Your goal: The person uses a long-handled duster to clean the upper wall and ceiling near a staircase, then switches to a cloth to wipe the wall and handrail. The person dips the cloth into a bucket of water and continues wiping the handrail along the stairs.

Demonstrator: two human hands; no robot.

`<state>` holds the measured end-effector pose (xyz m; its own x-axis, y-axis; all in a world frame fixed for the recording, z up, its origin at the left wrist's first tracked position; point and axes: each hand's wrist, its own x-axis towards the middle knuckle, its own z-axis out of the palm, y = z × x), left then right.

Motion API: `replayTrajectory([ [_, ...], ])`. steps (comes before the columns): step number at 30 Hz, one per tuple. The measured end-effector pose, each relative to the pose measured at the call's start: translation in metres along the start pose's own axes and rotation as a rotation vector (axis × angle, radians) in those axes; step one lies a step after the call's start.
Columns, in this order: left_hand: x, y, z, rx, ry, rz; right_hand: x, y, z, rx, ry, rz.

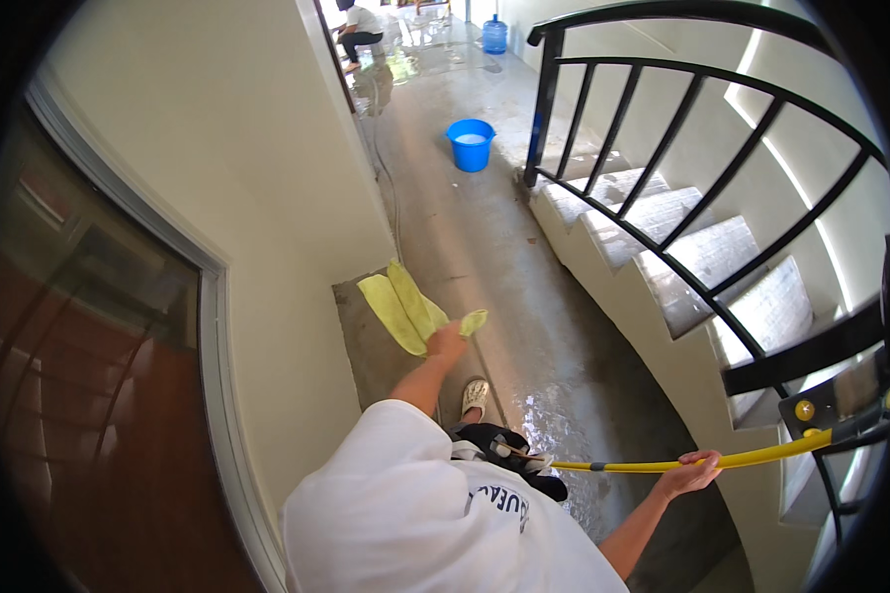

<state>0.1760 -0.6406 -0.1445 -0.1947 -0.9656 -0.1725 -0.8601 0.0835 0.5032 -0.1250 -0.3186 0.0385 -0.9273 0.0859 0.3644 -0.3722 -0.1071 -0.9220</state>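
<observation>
My left hand (449,342) is closed around a yellow-green cloth (400,307), likely microfiber. Most of the cloth fans out to the left of my fist, and a short end sticks out on the right. My right hand (690,474) grips a long yellow pole (630,467) that runs sideways in front of my body. At its right end the pole meets a dark fitting (831,408) with yellow round parts, close to the railing. The pole's other end reaches a black and white bundle (515,452) at my waist, where I cannot tell how they join.
A blue bucket (472,148) with whitish liquid stands ahead on the wet concrete floor (452,222). Concrete steps (693,252) with a black metal railing (667,156) rise at right. A hose (386,178) follows the left wall. Farther off are a water jug (495,37) and a seated person (361,30).
</observation>
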Motion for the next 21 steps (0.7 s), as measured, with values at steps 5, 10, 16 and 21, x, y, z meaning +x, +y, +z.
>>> replayTrajectory([
  [5,0.009,-0.073,-0.051,0.011,0.130,-0.239,0.000,0.010,0.065,0.011,-0.128,0.069],
  [10,0.004,-0.148,-0.064,0.067,0.158,-0.435,0.010,0.003,0.156,0.182,-0.171,0.121],
  [16,-0.018,-0.195,-0.058,-0.003,0.053,-0.674,0.021,-0.011,0.260,0.223,-0.306,0.099],
  [21,-0.014,-0.209,-0.061,-0.087,0.044,-0.791,0.016,-0.012,0.337,0.476,-0.499,0.078],
])
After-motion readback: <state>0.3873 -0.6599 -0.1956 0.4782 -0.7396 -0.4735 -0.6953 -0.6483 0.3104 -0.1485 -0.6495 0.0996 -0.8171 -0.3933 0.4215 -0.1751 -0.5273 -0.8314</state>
